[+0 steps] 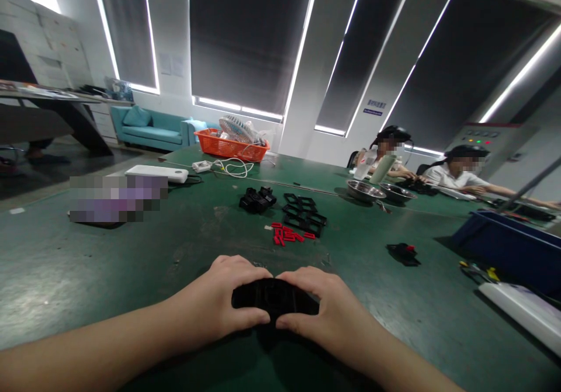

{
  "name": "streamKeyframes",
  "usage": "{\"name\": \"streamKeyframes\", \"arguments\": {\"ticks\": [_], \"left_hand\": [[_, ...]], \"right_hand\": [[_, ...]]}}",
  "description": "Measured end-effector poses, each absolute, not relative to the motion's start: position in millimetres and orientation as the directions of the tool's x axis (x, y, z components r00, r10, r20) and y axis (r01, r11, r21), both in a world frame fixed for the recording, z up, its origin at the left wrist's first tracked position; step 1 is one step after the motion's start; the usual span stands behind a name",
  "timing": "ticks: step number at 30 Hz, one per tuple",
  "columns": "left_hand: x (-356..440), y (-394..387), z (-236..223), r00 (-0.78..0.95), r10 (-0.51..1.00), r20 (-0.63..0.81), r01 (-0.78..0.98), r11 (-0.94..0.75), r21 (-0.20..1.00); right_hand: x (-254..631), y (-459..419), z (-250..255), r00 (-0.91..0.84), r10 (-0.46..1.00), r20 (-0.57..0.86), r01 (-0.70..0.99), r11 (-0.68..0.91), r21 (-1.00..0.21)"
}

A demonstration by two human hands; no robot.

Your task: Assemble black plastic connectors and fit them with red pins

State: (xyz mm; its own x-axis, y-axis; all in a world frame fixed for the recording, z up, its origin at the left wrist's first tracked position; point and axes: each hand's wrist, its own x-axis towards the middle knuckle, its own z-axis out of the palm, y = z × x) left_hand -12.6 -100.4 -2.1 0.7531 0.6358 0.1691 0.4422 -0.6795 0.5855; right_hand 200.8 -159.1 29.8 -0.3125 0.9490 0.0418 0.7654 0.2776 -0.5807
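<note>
Between my two hands is a black plastic part (276, 297), long and curved, with a squarish recess in its middle. My left hand (228, 298) grips its left end, thumb on the near side and fingers over the far side. The right end is gripped the same way by my right hand (318, 301). Both thumbs nearly meet at the part's centre; its underside is hidden. Beyond my hands lie small red plastic pieces (287, 235), several black rectangular frames (304, 214) and a heap of black parts (258, 199).
On the green table (197, 246), a black part with a red bit (404, 253) lies to the right, near a blue bin (508, 246) and a white case (521, 307). An orange basket (232, 146), a white power bank (156, 174) and metal bowls (365, 190) stand farther back. Two people sit at far right.
</note>
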Motion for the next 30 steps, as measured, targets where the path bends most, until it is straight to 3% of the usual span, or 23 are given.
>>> {"name": "streamKeyframes", "arguments": {"ticks": [30], "left_hand": [[-13.4, -101.2, -1.7, 0.752, 0.631, 0.190, 0.412, -0.675, 0.612]], "right_hand": [[200.8, -160.3, 29.6, -0.313, 0.949, 0.028, 0.768, 0.270, -0.581]]}}
